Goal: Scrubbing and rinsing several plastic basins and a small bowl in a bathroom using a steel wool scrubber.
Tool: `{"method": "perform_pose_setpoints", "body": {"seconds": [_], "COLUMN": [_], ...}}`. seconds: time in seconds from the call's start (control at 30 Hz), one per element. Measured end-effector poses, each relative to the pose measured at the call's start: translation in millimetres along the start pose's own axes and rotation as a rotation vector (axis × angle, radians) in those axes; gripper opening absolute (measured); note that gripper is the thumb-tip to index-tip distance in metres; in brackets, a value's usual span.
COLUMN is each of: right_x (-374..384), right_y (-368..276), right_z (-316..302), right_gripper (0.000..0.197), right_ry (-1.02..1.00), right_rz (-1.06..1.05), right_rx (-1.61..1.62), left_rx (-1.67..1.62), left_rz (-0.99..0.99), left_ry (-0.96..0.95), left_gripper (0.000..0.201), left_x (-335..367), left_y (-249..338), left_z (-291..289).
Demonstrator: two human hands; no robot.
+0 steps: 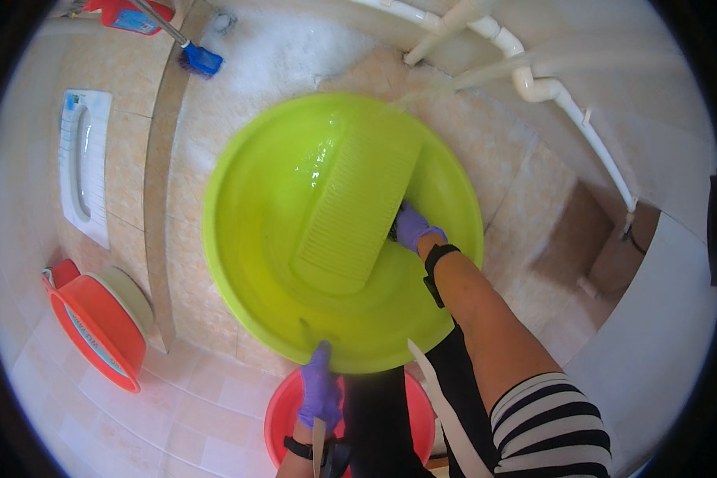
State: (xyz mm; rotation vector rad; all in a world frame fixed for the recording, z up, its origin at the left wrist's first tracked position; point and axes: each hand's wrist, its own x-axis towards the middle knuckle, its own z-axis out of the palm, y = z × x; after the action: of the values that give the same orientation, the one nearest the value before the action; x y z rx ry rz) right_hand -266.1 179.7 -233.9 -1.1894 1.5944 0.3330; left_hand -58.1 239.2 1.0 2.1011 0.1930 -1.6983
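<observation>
Lime-green plastic fills the middle of my view: a wide round basin (255,239) sits tilted on the tiled floor (199,414), and a ribbed washboard (358,207) of the same green lies inside it, slanting from the upper right of the bowl down toward its centre; I see a film of water shining on the basin's inner wall near the washboard's upper end; my left hand (320,388), in a purple glove, is curled over the basin's near rim at the bottom, fingers closed on the edge; my right hand (413,227), also purple-gloved and with a dark band at the wrist, reaches into the basin and presses against the washboard's right edge, fingers folded around it, though I cannot tell how firmly it grips; the forearm behind it is bare up to a black-and-white striped sleeve (554,422); directly below the green basin, partly under it, lies a red basin (283,418); well to the left, an orange-red basin (95,327) with a pale one nested inside leans near a low step; a white squat toilet pan (84,163) is set in the floor at the left; soapy foam (283,48) spreads over the tiles above the basin, beside a blue-headed brush (199,60); white pipes (558,95) run along the wall at the upper right.
</observation>
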Motion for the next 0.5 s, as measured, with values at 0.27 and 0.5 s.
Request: {"method": "perform_pose_setpoints", "body": {"seconds": [0.27, 0.5], "right_x": [4, -25], "right_y": [32, -10], "right_z": [22, 56], "right_gripper": [0.039, 0.038], "right_ry": [-0.384, -0.306], "right_rz": [-0.041, -0.080], "right_rx": [0.172, -0.009], "left_rx": [0.028, 0.026], "left_rz": [-0.027, 0.029], "left_ry": [0.040, -0.035], "left_gripper": [0.046, 0.047], "left_x": [2, 13], "left_y": [-15, -16], "left_z": [7, -9]}}
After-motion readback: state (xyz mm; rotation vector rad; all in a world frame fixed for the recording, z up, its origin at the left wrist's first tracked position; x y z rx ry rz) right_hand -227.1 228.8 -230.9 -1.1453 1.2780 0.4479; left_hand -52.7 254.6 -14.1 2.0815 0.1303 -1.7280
